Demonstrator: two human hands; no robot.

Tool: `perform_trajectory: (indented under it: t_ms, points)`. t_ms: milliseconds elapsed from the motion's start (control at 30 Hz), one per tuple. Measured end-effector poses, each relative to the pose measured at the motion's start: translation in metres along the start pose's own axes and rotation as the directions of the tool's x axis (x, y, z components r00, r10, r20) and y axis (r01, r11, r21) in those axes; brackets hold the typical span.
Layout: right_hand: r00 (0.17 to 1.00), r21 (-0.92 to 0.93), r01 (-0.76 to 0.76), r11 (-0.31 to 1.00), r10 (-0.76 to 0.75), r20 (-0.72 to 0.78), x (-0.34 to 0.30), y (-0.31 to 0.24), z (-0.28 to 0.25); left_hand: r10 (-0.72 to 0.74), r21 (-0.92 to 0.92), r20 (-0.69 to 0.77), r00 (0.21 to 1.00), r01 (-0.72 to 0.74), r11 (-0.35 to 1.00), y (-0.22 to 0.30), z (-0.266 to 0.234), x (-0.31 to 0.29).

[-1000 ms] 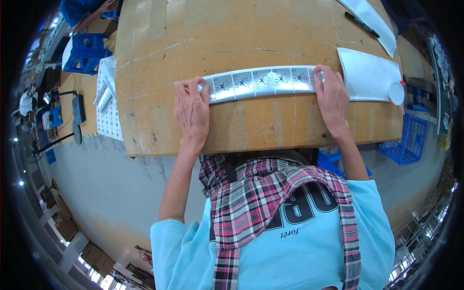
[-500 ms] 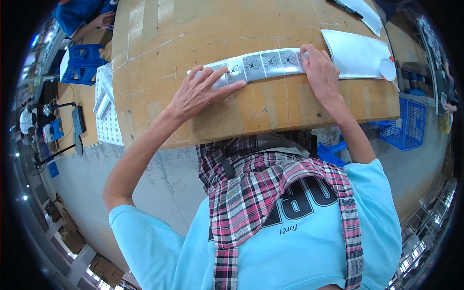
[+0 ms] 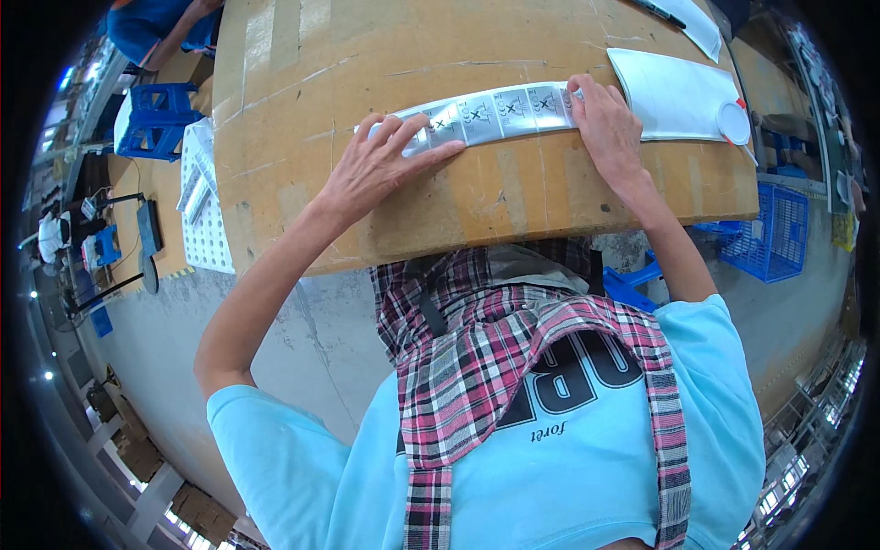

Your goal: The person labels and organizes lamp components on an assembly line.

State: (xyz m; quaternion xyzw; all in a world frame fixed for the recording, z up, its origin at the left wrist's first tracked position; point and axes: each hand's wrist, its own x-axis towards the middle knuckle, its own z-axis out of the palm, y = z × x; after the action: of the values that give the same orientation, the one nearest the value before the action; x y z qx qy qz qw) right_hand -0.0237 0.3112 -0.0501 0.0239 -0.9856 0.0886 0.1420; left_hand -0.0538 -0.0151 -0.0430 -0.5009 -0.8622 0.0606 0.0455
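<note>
A long silver-white strip of square labels (image 3: 495,116), each printed with dark marks, lies slightly bowed across the cardboard-topped table (image 3: 495,197). Over its left end rests my left hand (image 3: 376,165), fingers spread, thumb stretched along the strip's lower edge. The fingertips touch the strip and partly cover it. My right hand (image 3: 607,128) is at the other end, its fingers bent and closed on the strip's edge. That end is hidden under the fingers.
White sheets (image 3: 674,96) with a round white disc (image 3: 732,123) on them lie right of my right hand. A black pen (image 3: 662,13) is at the far right. Blue stools (image 3: 158,119) and a blue crate (image 3: 773,234) flank the table. Another person's arm (image 3: 174,35) shows far left.
Both hands keep their places at the strip's ends. The strip and my right hand sit slightly farther up in the picture, and the light on the labels has shifted.
</note>
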Motion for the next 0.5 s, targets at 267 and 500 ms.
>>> perform_trajectory:
  t_ms: [267,500]
  points:
    - [1.0,-0.021,-0.011,1.0,0.012,0.022,0.0,-0.002,-0.004,-0.056,-0.072,0.022,0.998,0.058,0.996,-0.008,-0.01,-0.031]
    - [0.986,-0.045,-0.07,0.997,0.076,0.146,0.002,-0.006,-0.009,-0.05,-0.175,0.031,0.998,0.055,0.983,-0.01,-0.017,-0.053]
